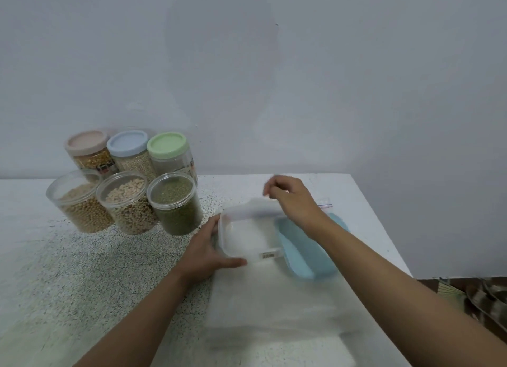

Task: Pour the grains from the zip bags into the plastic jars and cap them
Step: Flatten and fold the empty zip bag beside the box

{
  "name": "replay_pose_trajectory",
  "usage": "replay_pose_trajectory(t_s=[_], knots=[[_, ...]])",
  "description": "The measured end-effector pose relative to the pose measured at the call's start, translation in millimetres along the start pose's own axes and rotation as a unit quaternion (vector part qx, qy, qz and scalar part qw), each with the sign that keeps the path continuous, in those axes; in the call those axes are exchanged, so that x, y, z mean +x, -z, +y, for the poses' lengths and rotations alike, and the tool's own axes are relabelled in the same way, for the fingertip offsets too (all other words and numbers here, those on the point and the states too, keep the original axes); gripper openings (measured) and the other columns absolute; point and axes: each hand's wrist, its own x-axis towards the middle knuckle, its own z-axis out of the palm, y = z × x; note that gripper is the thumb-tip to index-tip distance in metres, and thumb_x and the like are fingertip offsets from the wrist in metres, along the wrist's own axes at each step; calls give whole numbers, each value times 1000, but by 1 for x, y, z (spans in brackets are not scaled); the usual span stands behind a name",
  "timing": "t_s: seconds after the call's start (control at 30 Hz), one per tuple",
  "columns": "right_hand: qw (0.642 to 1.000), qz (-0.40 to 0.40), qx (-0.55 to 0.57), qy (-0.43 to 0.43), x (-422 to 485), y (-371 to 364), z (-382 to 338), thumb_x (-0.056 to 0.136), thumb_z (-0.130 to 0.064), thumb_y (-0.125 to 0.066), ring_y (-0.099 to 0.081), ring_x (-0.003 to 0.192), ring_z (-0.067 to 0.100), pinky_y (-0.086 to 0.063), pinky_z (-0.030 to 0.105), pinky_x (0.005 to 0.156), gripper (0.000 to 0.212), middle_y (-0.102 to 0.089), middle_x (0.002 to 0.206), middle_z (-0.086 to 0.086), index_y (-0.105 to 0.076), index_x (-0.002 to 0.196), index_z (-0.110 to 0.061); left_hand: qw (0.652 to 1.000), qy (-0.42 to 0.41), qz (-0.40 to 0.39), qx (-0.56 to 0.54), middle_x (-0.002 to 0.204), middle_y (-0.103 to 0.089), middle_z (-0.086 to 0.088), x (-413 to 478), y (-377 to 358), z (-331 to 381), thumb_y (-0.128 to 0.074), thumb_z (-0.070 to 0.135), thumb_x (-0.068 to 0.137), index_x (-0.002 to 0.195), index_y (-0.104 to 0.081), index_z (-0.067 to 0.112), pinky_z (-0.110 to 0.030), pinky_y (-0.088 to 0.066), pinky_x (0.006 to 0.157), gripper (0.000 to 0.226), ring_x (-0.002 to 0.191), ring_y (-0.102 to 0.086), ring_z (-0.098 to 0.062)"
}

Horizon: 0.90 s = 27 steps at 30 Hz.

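A clear rectangular plastic container (248,237) with white grains in it stands mid-table. My left hand (208,251) grips its left side, with the thumb along the front wall. My right hand (290,202) is over the far rim and pinches the edge of a translucent zip bag (260,205). A light blue lid (307,251) lies flat to the right of the container. At the left stand three open jars: soybeans (79,202), pale beans (127,202) and green mung beans (175,202).
Behind the open jars, against the wall, stand three capped jars with pink (86,143), blue (127,143) and green (168,144) lids. A blurred translucent sheet or bag (274,298) lies in front of the container. The table's right edge (384,229) is close by.
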Motion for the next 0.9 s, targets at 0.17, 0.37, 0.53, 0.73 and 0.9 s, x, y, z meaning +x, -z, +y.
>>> replay_pose_trajectory(t_s=[0.17, 0.37, 0.53, 0.73, 0.9], knots=[[999, 27, -22, -20, -24, 15, 54, 91, -4, -61, -56, 87, 9, -42, 27, 86, 16, -61, 89, -6, -64, 88, -20, 1000, 16, -13, 11, 134, -64, 18, 1, -1, 2, -102, 20, 54, 147, -39, 33, -27, -50, 104, 114, 125, -58, 2], [996, 82, 19, 20, -39, 7, 74, 87, 2, -66, -62, 108, 10, -43, 17, 100, 20, -67, 104, -3, -66, 95, -17, 997, 28, -66, 16, 159, -35, 17, 2, 3, 7, -102, 31, 56, 161, -12, 37, -28, -39, 116, 139, 142, -40, 4], [985, 167, -35, -5, -27, 30, 73, 92, -5, -65, -63, 95, 10, -47, 20, 86, 16, -68, 96, -7, -65, 89, -20, 996, 50, -62, 48, 157, -34, 20, 2, 7, 20, -98, 41, 59, 162, -16, 37, -24, -43, 110, 131, 140, -42, -4], [982, 37, -134, -125, -27, 23, 85, 97, -27, -66, -60, 97, 17, -49, 28, 85, 28, -62, 109, -3, -55, 122, -19, 994, 80, 47, 50, 118, -68, 15, 5, 0, 29, -62, 51, 93, 132, -54, 44, -28, -54, 86, 40, 108, -67, -13], [978, 52, -189, -75, -35, 17, 87, 95, -17, -62, -61, 103, 18, -51, 33, 90, 31, -65, 111, -2, -60, 126, -14, 988, 79, 65, 114, 106, -72, 6, 3, 2, 24, -57, 20, 103, 132, -60, 32, -39, -60, 77, 31, 84, -72, -15]])
